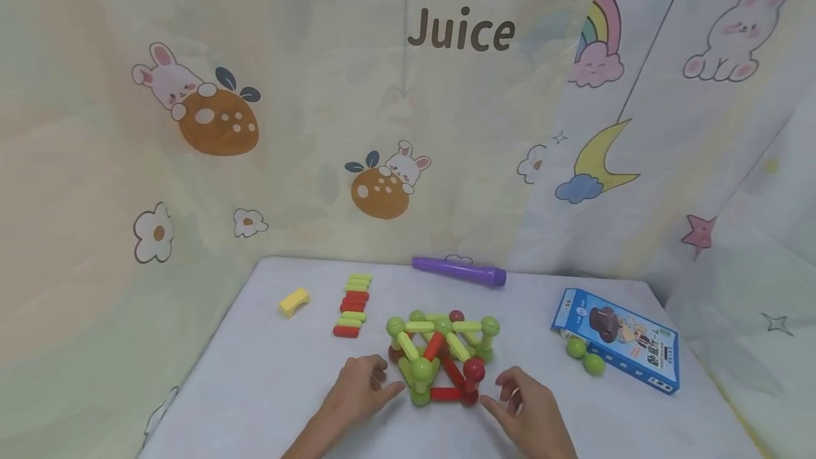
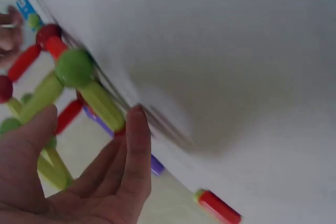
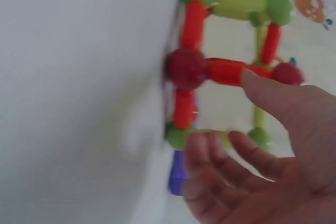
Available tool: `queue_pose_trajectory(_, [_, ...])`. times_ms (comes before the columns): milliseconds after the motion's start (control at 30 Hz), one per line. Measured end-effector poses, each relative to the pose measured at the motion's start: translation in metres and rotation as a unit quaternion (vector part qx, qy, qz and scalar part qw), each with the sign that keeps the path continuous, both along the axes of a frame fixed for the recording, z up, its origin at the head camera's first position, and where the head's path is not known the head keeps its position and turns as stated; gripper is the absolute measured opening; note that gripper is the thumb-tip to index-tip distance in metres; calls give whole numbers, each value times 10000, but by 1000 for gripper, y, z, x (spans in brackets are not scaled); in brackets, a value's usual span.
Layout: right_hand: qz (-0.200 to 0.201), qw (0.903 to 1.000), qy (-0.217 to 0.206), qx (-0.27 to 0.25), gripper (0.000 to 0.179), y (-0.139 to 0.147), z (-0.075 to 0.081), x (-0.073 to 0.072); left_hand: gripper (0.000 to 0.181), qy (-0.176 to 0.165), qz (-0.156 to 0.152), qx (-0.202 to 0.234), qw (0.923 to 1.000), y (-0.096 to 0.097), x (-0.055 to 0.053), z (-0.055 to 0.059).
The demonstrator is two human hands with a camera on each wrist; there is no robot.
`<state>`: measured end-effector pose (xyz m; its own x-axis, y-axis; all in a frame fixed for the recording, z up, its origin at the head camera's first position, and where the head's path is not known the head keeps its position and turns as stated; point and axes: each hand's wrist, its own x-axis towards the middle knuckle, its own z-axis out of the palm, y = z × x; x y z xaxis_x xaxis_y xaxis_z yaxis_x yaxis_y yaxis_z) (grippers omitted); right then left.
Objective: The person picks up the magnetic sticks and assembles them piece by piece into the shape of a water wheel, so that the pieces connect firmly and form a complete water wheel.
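The head view looks forward and slightly down from above the near edge of the table [image 1: 268,381], taking in the whole top and the printed curtain [image 1: 408,126] behind it, from a moderate distance. The left wrist view sits very close beside the left hand [image 2: 79,182], rolled on its side so the table runs diagonally, and is blurred. The right wrist view is equally close by the right hand [image 3: 273,166], also rolled, with the table standing on the left. All three views share the rod-and-ball frame [image 1: 443,356], and both wrist views catch the purple tube [image 3: 178,174].
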<state>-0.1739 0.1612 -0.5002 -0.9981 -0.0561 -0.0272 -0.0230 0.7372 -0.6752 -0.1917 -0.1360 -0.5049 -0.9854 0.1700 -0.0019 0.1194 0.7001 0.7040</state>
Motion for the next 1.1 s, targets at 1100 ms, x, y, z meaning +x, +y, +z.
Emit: queue_pose_trajectory(1100, [1638,9857,39,-395,14,-20,-26,-17,19,798,1550,-1315,9759,-71,-52,-16])
